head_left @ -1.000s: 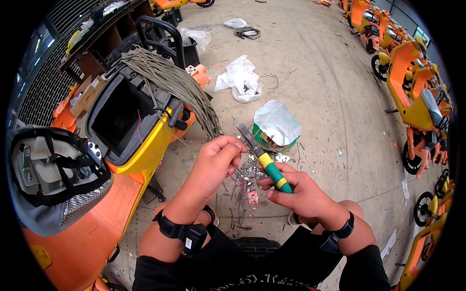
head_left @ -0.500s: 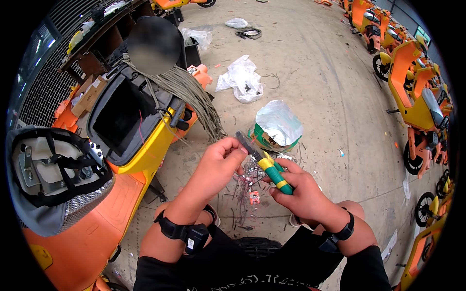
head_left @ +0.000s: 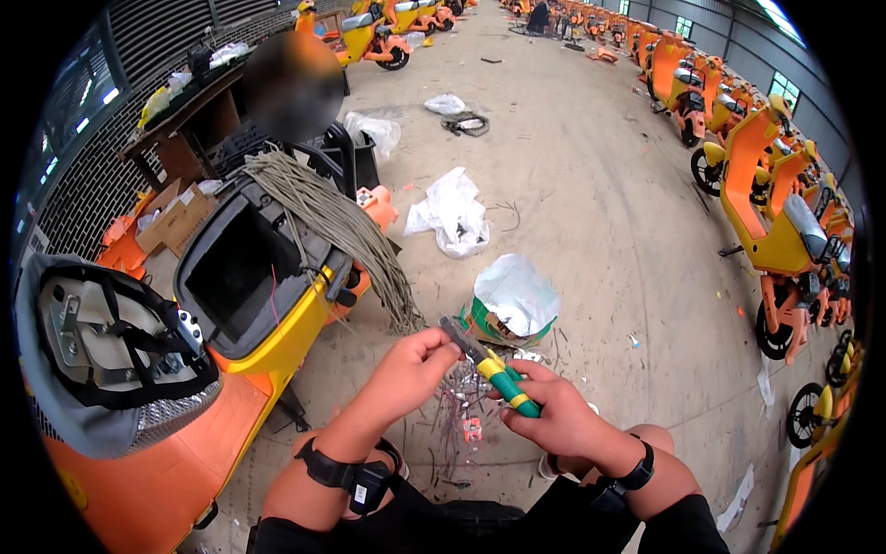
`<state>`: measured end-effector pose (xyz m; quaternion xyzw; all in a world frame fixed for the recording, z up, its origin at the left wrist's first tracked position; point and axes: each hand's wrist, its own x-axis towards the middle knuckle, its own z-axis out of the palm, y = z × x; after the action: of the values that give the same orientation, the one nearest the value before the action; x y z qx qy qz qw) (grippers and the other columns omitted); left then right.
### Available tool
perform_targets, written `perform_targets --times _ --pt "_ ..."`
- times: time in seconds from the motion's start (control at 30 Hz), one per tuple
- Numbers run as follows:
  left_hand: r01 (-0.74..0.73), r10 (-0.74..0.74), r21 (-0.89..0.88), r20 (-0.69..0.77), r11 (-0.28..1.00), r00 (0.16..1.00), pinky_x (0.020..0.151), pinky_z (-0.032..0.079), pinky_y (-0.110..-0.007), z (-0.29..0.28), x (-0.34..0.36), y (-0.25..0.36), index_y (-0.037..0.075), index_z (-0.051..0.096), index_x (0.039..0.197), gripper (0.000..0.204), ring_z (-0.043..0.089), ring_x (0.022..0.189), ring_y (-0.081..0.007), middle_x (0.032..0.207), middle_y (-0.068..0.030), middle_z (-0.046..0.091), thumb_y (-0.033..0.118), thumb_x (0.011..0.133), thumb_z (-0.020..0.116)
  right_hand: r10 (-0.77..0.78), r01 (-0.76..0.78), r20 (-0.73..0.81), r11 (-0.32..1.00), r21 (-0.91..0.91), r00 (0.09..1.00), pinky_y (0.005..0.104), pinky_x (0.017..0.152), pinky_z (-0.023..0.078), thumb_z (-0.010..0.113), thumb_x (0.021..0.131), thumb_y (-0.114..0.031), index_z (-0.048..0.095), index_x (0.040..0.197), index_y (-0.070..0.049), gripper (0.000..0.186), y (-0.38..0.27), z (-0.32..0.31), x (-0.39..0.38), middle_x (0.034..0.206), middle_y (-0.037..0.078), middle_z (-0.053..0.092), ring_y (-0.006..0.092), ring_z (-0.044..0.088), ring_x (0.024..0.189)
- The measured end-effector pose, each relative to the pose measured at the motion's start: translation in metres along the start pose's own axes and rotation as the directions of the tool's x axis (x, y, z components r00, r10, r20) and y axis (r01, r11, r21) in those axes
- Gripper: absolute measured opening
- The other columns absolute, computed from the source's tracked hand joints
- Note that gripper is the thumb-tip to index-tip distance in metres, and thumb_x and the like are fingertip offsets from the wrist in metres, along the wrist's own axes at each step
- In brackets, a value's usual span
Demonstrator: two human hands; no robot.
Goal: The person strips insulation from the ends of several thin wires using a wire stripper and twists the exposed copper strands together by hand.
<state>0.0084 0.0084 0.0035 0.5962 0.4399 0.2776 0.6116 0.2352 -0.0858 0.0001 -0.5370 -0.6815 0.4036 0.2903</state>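
Note:
My left hand (head_left: 415,374) is closed in a pinch at the jaws of pliers (head_left: 498,369); what it pinches is too small to make out. My right hand (head_left: 544,406) grips the pliers' green and yellow handles. Thin wire scraps and bits of foil (head_left: 450,397) lie on the floor below, with a small red-orange piece (head_left: 472,428). Just beyond the hands stands a green sack (head_left: 517,295) with a silvery, rolled-open top. A bundle of grey cables (head_left: 341,231) drapes over a yellow scooter body (head_left: 277,331) to the left, hanging down near my left hand.
At left are a grey seat part (head_left: 120,360), cardboard boxes (head_left: 180,222) and a dark workbench (head_left: 175,125). Plastic bags (head_left: 452,208) lie ahead. Rows of orange-yellow scooters (head_left: 761,212) line the right. A distant dark-clothed person (head_left: 540,20) is near the top.
The view has lifted, showing more of the far floor and scooters. Both hands and pliers sit lower in the picture, still together. The pliers' handles have parted slightly since the oldest frame.

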Motion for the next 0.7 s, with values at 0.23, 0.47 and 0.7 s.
perform_targets --times 0.23,0.47,0.7 --pt "0.142 -0.141 -0.192 0.019 0.971 0.99 0.052 0.038 -0.023 0.002 0.001 0.002 0.001 0.062 0.089 0.014 0.046 0.058 -0.0064 0.068 0.0017 0.053 0.013 0.094 0.057 -0.025 0.025 -0.014 0.999 -0.04 1.0 0.0375 0.096 0.049 0.074 0.082 -0.013 0.071 0.11 -0.008 0.029 0.005 0.003 -0.002 0.132 0.016 0.056 0.0333 0.061 0.114" --pt "0.012 -0.022 -0.101 -0.101 0.995 0.995 0.045 0.028 -0.022 0.014 -0.003 0.01 0.001 0.066 0.085 0.017 0.036 0.049 -0.0028 0.058 0.0059 0.045 0.011 0.091 0.055 -0.008 0.008 -0.014 1.0 -0.028 1.0 0.0366 0.096 0.049 0.073 0.083 -0.012 0.071 0.111 -0.006 0.029 0.0 0.004 -0.005 0.133 0.016 0.055 0.0318 0.061 0.114" --pt "-0.036 0.011 -0.18 -0.141 0.983 0.99 0.042 0.024 -0.023 0.017 -0.009 0.013 -0.002 0.065 0.083 0.016 0.032 0.045 -0.0023 0.056 0.0067 0.043 0.009 0.091 0.055 -0.045 0.039 0.03 0.983 0.181 0.999 0.0368 0.093 0.051 0.072 0.084 -0.011 0.069 0.11 -0.003 0.028 -0.008 0.001 -0.007 0.13 0.016 0.057 0.0319 0.062 0.111"
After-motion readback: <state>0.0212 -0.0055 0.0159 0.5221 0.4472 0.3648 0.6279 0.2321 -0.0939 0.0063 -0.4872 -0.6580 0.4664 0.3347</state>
